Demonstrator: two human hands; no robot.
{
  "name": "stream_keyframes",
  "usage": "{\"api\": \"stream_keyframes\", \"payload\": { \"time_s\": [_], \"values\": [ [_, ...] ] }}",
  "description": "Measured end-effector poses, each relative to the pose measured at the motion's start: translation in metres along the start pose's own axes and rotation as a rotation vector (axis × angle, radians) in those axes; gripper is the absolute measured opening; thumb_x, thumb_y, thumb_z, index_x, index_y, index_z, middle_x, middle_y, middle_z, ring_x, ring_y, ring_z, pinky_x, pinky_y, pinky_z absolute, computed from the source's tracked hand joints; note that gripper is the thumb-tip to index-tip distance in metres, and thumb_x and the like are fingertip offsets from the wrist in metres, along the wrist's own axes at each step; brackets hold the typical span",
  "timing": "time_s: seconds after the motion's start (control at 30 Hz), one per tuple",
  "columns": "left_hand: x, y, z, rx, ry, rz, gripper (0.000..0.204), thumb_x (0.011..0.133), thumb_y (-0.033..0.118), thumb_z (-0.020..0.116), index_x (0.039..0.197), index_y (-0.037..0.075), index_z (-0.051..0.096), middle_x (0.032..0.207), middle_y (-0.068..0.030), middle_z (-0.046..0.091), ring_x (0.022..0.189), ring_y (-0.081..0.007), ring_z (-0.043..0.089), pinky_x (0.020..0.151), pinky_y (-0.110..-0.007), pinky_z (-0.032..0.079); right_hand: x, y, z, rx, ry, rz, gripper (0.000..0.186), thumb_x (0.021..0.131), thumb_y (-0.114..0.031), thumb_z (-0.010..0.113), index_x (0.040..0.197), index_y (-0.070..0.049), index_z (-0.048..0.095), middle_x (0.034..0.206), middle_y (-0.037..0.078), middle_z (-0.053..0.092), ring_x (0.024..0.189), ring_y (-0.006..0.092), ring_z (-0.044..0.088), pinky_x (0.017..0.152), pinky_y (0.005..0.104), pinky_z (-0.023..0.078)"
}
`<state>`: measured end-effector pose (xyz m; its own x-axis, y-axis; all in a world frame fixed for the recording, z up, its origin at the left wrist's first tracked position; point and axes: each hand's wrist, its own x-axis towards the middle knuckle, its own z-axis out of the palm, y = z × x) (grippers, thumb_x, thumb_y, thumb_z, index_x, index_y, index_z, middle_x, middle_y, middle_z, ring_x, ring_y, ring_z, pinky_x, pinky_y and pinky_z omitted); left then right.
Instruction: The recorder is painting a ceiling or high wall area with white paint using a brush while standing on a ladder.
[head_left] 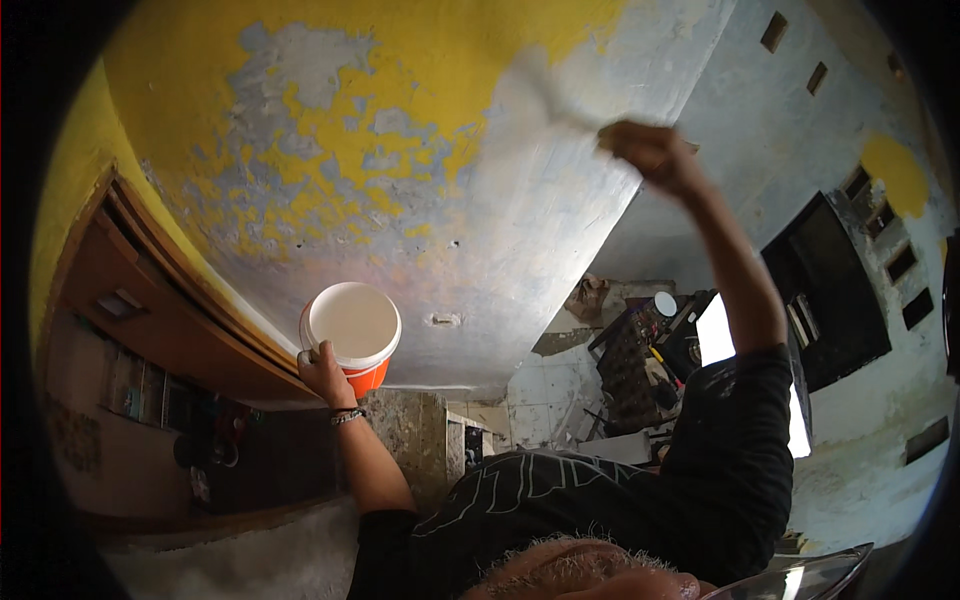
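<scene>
My left hand (pixel 326 373) grips a bucket (pixel 352 320) by its side; it has a white inside and rim and an orange lower body. My raised right hand (pixel 650 158) is closed near the upper wall, around a tool that is too blurred to make out. The wall (pixel 360 140) in front of me has flaking yellow paint over grey, with a pale smooth area beside and below my right hand.
A wooden door (pixel 150 300) stands at left. Below are a worn plank surface (pixel 415 420) and a tiled floor (pixel 535 395). At right are a dark cluttered unit (pixel 630 355), a black recess (pixel 830 270) and a bright opening (pixel 715 325).
</scene>
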<state>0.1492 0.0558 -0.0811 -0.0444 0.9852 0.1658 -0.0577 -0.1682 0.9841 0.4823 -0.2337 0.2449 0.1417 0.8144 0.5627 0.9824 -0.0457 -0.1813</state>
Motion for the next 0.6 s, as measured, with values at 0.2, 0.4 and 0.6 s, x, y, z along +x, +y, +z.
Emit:
{"api": "stream_keyframes", "payload": {
  "time_s": [0.2, 0.4, 0.6],
  "values": [
    [0.000, -0.003, -0.003, 0.029, 0.013, -0.033, 0.027, 0.071, 0.017, 0.063, 0.076, -0.004, 0.047, 0.073, -0.0081, 0.054, 0.066, -0.0157, 0.048, 0.064, -0.034, 0.044, 0.025, -0.030, -0.046, -0.403, 0.449, -0.457, 0.009, 0.078, -0.005, 0.065, 0.086, -0.005, 0.066, 0.092, 0.010, 0.065, 0.080, 0.0166, 0.065, 0.067, 0.0260, 0.056],
    [0.005, -0.010, 0.001, 0.012, -0.007, -0.021, 0.031, 0.071, 0.019, 0.064, 0.081, -0.006, 0.050, 0.078, -0.0102, 0.057, 0.070, -0.0171, 0.052, 0.068, -0.034, 0.045, 0.007, 0.009, 0.050, -0.708, 0.235, -0.500, 0.013, 0.077, -0.022, 0.065, 0.089, -0.020, 0.065, 0.090, -0.005, 0.065, 0.065, 0.0069, 0.060, 0.055, 0.0229, 0.052],
    [0.004, -0.005, 0.007, 0.018, 0.006, -0.017, 0.030, 0.071, 0.019, 0.064, 0.079, -0.006, 0.050, 0.077, -0.0103, 0.056, 0.069, -0.0176, 0.051, 0.067, -0.035, 0.045, -0.107, 0.016, 0.211, -0.362, -0.151, -0.515, 0.015, 0.074, -0.023, 0.062, 0.087, -0.016, 0.061, 0.087, -0.002, 0.060, 0.067, 0.0120, 0.060, 0.061, 0.0287, 0.051]
  ]
}}
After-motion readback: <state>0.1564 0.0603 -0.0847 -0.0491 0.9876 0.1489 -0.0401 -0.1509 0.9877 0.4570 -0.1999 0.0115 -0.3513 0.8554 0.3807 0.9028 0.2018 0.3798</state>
